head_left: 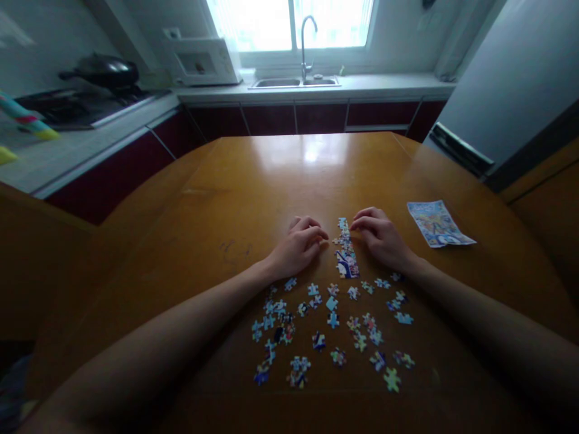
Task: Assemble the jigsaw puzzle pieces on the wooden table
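Observation:
A narrow strip of joined puzzle pieces (346,250) lies on the wooden table (253,193) between my hands. My left hand (299,246) rests on the table just left of the strip, its fingers curled with the tips near the strip's edge. My right hand (380,236) sits to the right, fingers curled and the tips touching the strip's upper end. Whether either hand pinches a piece is hidden. Several loose puzzle pieces (330,328) are scattered on the table nearer to me.
A printed picture sheet (438,223) lies on the table at the right. Beyond the table run a counter with a sink and tap (296,81), a microwave (203,60) and a stove with a black wok (106,71). A grey fridge (511,84) stands at right.

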Motion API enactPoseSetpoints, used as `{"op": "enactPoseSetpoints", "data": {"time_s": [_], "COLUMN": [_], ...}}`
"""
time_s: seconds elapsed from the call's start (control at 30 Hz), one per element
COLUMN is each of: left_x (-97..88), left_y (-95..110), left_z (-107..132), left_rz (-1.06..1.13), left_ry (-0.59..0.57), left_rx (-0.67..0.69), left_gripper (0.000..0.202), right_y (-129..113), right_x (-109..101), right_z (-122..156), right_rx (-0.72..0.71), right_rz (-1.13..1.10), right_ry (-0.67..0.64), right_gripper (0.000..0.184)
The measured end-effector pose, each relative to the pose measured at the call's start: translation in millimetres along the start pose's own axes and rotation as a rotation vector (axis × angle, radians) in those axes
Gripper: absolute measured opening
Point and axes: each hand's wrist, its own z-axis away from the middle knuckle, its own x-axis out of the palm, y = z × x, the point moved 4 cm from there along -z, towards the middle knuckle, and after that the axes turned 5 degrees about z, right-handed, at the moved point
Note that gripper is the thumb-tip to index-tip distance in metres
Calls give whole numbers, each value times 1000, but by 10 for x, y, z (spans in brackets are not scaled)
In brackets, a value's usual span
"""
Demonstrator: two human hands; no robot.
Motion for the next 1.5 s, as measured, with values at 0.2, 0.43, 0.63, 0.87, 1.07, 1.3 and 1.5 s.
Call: {"op": "enactPoseSetpoints", "data": {"time_s": [0.2,0.43,0.63,0.87,1.07,1.3,1.5], "left_x": [-14,-8,-16,-12,-4,-5,-8], "left_y": [20,9,8,11,4,-1,7], "left_z": [-1,1,0,-7,-5,2,-1], "left_rz": [19,9,8,6,2,9,13], "left_ry": [11,8,7,12,5,17,8], "left_rx": [-1,5,10,9,3,13,-1], "left_gripper": [14,13,13,12,14,14,14], "right_y": [-22,-15,-38,-103,-115,-39,-55], "right_x": [-8,-7,4,54,54,-46,-29], "right_z": [-1,-3,7,44,43,3,2], "right_rx": [5,-2,-51,-145,-142,-41,-40], "right_rz": [-8,-12,6,71,77,-4,-13], "right_ry": [10,16,-28,-140,-154,38,9], "right_gripper": [22,22,32,41,36,30,27]}}
